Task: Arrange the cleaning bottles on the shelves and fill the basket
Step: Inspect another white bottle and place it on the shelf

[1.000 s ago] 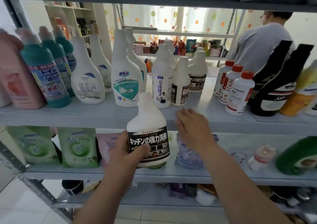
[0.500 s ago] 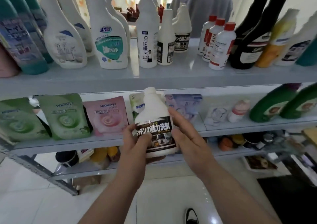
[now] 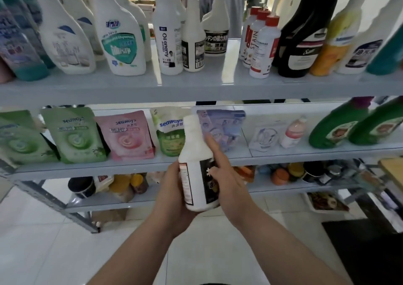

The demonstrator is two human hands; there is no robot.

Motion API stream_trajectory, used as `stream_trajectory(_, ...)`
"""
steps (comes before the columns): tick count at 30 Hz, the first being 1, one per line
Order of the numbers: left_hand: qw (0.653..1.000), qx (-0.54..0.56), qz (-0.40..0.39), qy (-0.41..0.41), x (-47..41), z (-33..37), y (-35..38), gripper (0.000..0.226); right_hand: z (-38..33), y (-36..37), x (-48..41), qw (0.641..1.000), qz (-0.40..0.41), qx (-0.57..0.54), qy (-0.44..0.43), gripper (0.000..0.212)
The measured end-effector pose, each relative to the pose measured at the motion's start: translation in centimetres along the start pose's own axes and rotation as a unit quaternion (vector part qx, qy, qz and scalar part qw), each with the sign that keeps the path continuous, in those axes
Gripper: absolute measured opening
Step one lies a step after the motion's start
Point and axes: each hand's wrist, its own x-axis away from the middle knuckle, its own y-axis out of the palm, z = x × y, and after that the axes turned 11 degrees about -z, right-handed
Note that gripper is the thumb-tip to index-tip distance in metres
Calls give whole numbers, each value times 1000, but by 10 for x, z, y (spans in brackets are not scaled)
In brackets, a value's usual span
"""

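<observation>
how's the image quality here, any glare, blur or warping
Head view: glare streak on the top shelf; shelf lines bow from wide-angle distortion; edge bottles smear, like the teal bottle; the held bottle in both hands, left hand, right hand, is fairly sharp, its label turned sideways.

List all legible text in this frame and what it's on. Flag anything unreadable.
"seaways": green pouch
"seaways": pink pouch
"seaways": white-green pouch
"Oil enemy": white bottle, top shelf
"STAIN": red-capped bottle
Held bottle, in left hand and right hand: label turned away, unreadable.
Spray bottle with teal shield, black bottle, purple pouch: print blurred.
</observation>
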Motion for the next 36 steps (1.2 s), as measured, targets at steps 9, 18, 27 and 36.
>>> stream_trajectory(9, 974, -173, 118, 86, -14, -49, 31, 22, 11, -67, 19, 939, 136, -286, 132, 24)
stream_trajectory(18, 992, -9, 50, -116, -31, -84, 76, 43, 24, -139, 37, 963, 67, -172, 197, 24)
stream_trajectory(27, 942, -294, 155, 39, -32, -128, 108, 37, 21, -157, 62, 960, 6, -168, 224, 65)
stream_trajectory(36, 955, -294, 30, -26, -33, -132, 103, 30, 18, -170, 91, 953, 2, -275, 130, 54)
